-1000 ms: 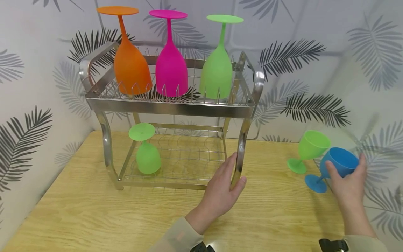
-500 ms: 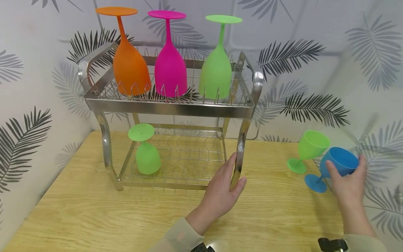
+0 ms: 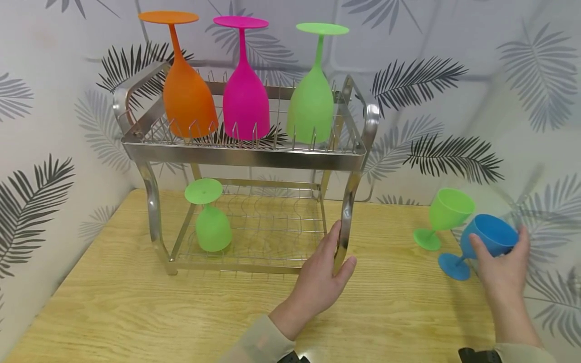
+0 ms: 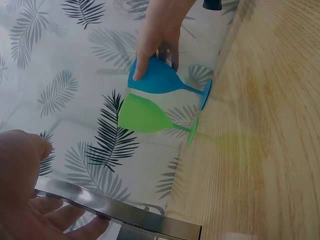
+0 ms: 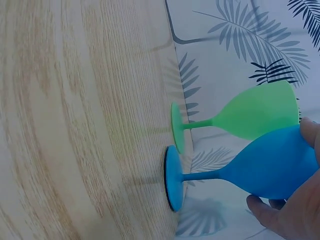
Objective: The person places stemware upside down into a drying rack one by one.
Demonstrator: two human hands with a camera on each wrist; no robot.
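A blue goblet [image 3: 487,239] stands at the right of the table, its bowl up. My right hand [image 3: 504,267] grips that bowl, thumb on one side and fingers on the other. Close beside it, a green goblet [image 3: 449,209] stands upright. The blue goblet's base [image 5: 174,178] is at the tabletop; whether it touches cannot be told. My left hand [image 3: 320,280] rests against the right front leg of a two-tier metal dish rack [image 3: 245,155]. Its fingers lie fairly straight behind the leg, and the thumb [image 4: 37,145] is spread away from it.
Upside down on the upper tier stand an orange goblet [image 3: 188,103], a pink goblet [image 3: 246,103] and a light green goblet [image 3: 310,108]. A smaller green goblet [image 3: 213,227] is inverted on the lower tier's left. Leaf-patterned wall covering [image 3: 436,91] closes off the wooden table [image 3: 181,317].
The blue goblet and my right hand have shifted very slightly toward me. My left hand keeps its place at the rack leg.
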